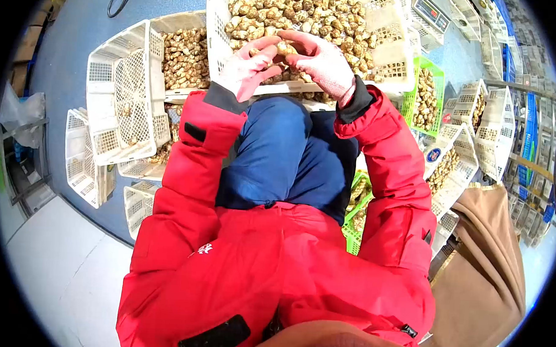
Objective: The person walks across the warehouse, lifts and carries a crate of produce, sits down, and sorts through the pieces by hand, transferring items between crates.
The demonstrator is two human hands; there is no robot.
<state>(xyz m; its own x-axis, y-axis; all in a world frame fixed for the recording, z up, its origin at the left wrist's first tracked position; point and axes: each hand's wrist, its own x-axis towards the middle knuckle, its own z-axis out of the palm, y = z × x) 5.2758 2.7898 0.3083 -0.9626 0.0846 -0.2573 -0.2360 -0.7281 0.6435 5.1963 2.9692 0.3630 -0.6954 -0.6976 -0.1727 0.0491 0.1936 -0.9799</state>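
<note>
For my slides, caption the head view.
Gloved left hand and right hand hold knobbly pieces over a white crate heaped with more.

Two gloved hands (241, 73), one scale (432, 13), one cloth (483, 272); tubers (302, 18) uncountable.

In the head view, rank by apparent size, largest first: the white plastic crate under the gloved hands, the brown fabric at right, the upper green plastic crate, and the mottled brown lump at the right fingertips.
White plastic crate, cut off by the top edge
Brown fabric
Upper green plastic crate
Mottled brown lump
</note>
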